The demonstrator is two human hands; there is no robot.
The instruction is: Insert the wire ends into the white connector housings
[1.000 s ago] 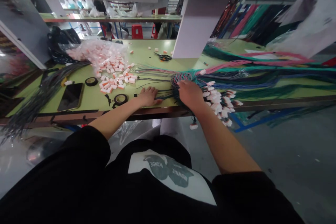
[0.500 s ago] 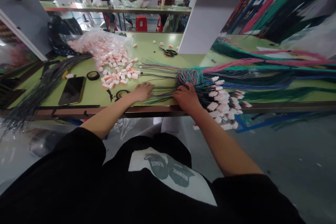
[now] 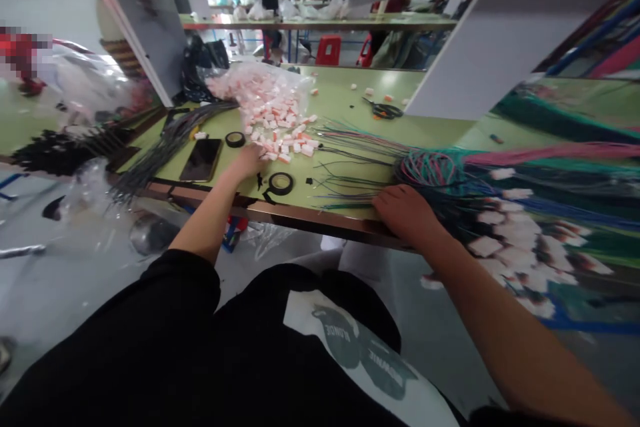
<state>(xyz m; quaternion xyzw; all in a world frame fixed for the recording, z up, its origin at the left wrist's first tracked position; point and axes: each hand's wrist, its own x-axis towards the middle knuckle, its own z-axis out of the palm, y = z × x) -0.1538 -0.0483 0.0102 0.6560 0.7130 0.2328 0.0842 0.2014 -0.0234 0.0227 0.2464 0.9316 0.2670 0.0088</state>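
My left hand (image 3: 249, 160) is at the near left edge of a pile of white-and-orange plastic connectors (image 3: 285, 144). Its fingertips are blurred among them, so whether they pinch one is unclear. On the right, my right hand (image 3: 404, 211) lies at the table's front edge with its fingers curled over a bundle of thin wires (image 3: 353, 181). Loose wire ends fan out leftward from it. Behind that hand sits a tangled coil of green and pink wires (image 3: 433, 167). White connectors (image 3: 515, 247) on wire ends hang by my right forearm.
Black tape rolls (image 3: 281, 183) and a phone (image 3: 201, 160) lie on the green table (image 3: 330, 90). Scissors (image 3: 384, 109) are farther back. A plastic bag of connectors (image 3: 260, 88) and dark wires (image 3: 173, 143) are on the left. A grey upright panel (image 3: 465, 40) stands at the right.
My left hand has moved left from the wire ends to the connector pile. My right hand stays at the wires. The view has turned left.
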